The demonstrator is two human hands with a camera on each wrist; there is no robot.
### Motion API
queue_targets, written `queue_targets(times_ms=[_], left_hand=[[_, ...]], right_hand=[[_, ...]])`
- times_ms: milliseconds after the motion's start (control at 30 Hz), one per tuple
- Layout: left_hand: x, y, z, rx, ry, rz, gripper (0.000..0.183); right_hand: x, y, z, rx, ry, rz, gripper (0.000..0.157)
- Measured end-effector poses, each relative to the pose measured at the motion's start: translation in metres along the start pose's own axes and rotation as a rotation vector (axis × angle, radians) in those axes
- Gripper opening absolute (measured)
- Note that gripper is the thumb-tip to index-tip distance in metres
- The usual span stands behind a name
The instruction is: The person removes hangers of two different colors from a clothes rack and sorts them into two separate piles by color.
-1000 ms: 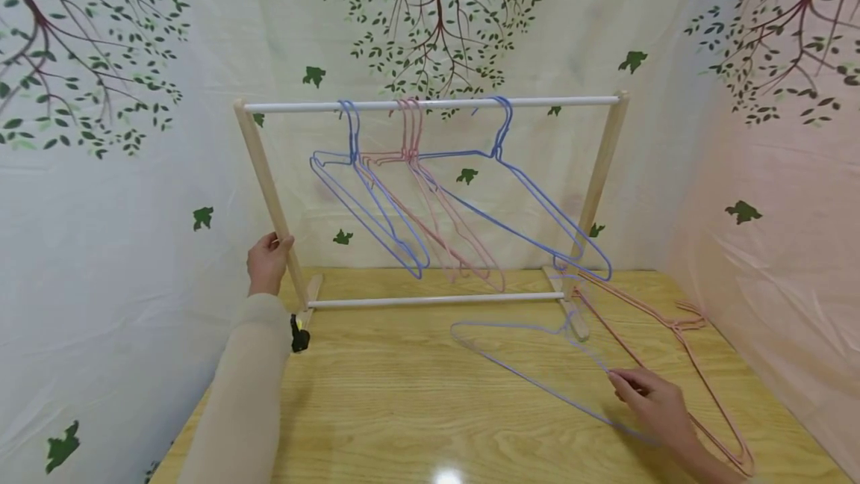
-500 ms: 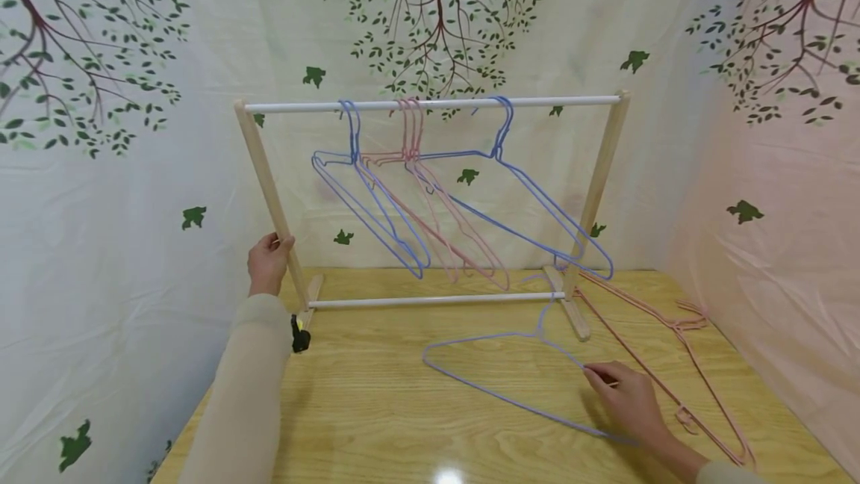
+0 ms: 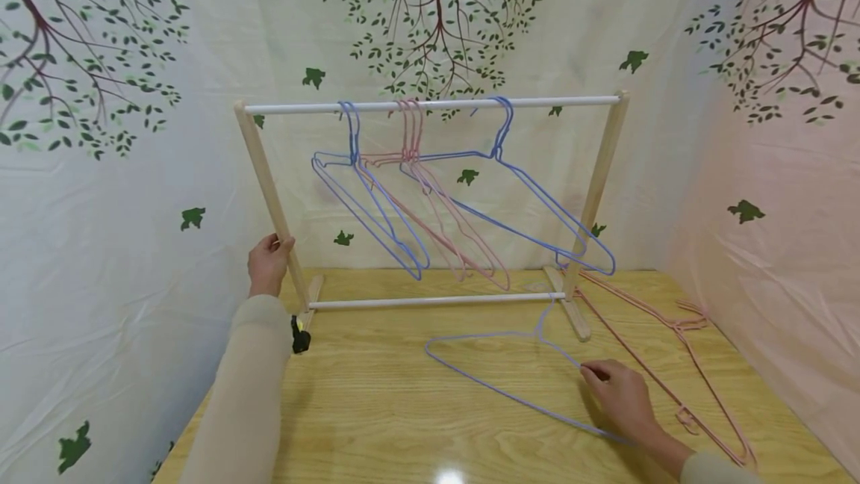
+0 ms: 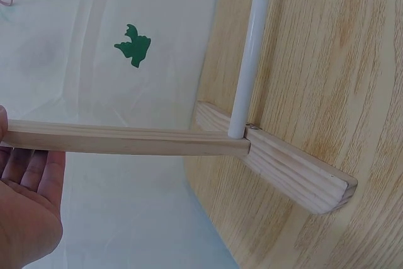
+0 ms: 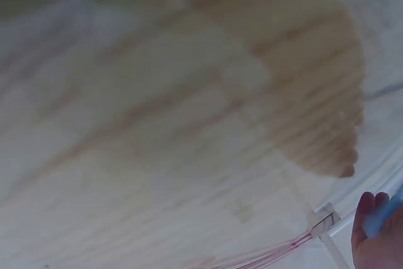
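My left hand (image 3: 267, 266) holds the left wooden post (image 3: 258, 166) of a clothes rack. The left wrist view shows fingers behind that post (image 4: 126, 138), near the left edge. Low over the table, my right hand (image 3: 621, 394) pinches a light blue hanger (image 3: 484, 335) by its right shoulder; its hook points up toward the rack's lower bar. In the blurred right wrist view, the hand (image 5: 378, 240) shows at the lower right with a blue strip across it. Blue hangers (image 3: 353, 137), pink hangers (image 3: 406, 137) and more blue hangers (image 3: 499, 137) hang from the top rail.
Pinkish hangers (image 3: 674, 326) lie on the wooden table (image 3: 376, 402) at the right, overlapping. The rack's lower bar (image 3: 437, 300) and right foot (image 3: 575, 320) stand behind the held hanger. A small black object (image 3: 299, 336) sits by the left forearm. Patterned curtains enclose the table.
My right hand has moved left and slightly up with the light blue hanger, mostly in the first half second. The left hand stays on the post.
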State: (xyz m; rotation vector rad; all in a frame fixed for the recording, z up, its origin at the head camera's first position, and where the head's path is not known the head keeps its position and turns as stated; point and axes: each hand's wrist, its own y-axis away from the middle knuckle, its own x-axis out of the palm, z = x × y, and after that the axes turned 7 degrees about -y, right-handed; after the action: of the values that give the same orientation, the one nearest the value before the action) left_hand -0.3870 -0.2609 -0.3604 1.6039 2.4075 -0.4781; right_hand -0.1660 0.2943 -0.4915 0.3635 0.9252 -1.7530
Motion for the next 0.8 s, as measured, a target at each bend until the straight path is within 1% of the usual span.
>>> queue_targets(times_ms=[267, 433, 633, 800], left_hand=[[0.000, 0.001, 0.001, -0.002, 0.008, 0.004, 0.049], [-0.001, 0.001, 0.002, -0.005, 0.008, 0.017, 0.050], [-0.001, 0.003, 0.003, -0.011, 0.011, 0.018, 0.051], [0.000, 0.003, 0.002, -0.009, 0.010, 0.014, 0.050]], right_hand=[[-0.005, -0.003, -0.001, 0.007, -0.001, 0.001, 0.013], [-0.007, -0.005, 0.000, -0.005, -0.015, -0.009, 0.012], [-0.013, -0.013, 0.003, -0.069, -0.029, -0.080, 0.010], [-0.027, -0.024, 0.006, -0.103, -0.032, -0.149, 0.011]])
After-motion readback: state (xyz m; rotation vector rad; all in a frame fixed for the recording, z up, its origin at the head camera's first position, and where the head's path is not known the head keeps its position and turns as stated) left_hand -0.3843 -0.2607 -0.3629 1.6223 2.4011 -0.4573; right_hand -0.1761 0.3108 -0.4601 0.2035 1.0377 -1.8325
